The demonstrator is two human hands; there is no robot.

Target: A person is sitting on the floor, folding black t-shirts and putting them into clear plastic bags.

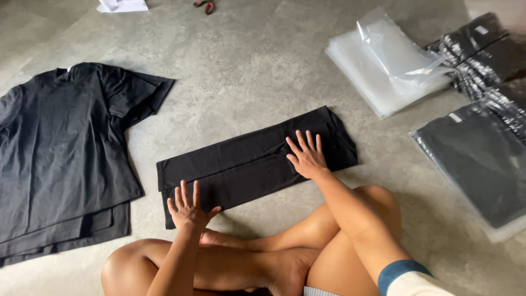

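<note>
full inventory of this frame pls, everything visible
folded shirt: 1, black, long strip on the floor, centre
shirt stack: several, black, spread flat at left
plastic bags: a stack, clear, upper right
bagged shirts: a few, black in clear bags, right edge
scissors: 1, red handles, top edge
white item: 1, top edge, cropped
floor: grey
left hand: flat, fingers spread, on the strip's near-left end
right hand: flat, fingers spread, on the strip's right part
legs: crossed, bare, bottom
</note>
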